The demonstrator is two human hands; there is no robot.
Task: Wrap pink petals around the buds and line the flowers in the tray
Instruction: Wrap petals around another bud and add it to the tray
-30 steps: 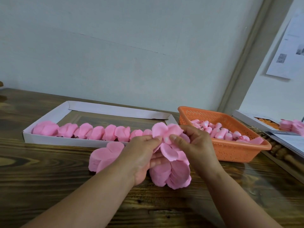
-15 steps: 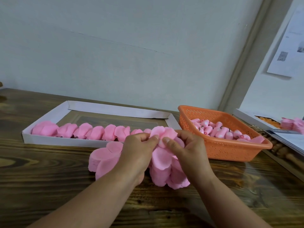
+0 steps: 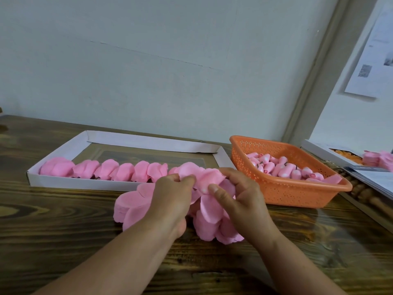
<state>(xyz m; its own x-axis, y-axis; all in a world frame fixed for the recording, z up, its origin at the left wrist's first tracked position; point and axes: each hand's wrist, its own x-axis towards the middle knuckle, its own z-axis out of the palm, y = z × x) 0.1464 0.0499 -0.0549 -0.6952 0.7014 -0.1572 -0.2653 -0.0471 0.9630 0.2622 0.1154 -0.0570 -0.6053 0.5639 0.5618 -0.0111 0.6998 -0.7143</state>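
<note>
your left hand (image 3: 172, 194) and your right hand (image 3: 238, 192) meet just in front of the white tray (image 3: 131, 185), at its near right corner. both hands pinch the same pink flower (image 3: 205, 177): the left thumb and curled fingers close on its left side, the right thumb presses a petal against the curled fingers behind it. the bud inside the flower is hidden by the petals. below your hands, two stacks of loose pink petals (image 3: 131, 206) rest on the wooden table (image 3: 53, 231), just in front of the tray. inside the tray, a row of finished flowers (image 3: 102, 172) lies along the near wall. to the right of the tray, just beside it, the orange basket (image 3: 297, 194) holds the buds (image 3: 282, 168).
</note>
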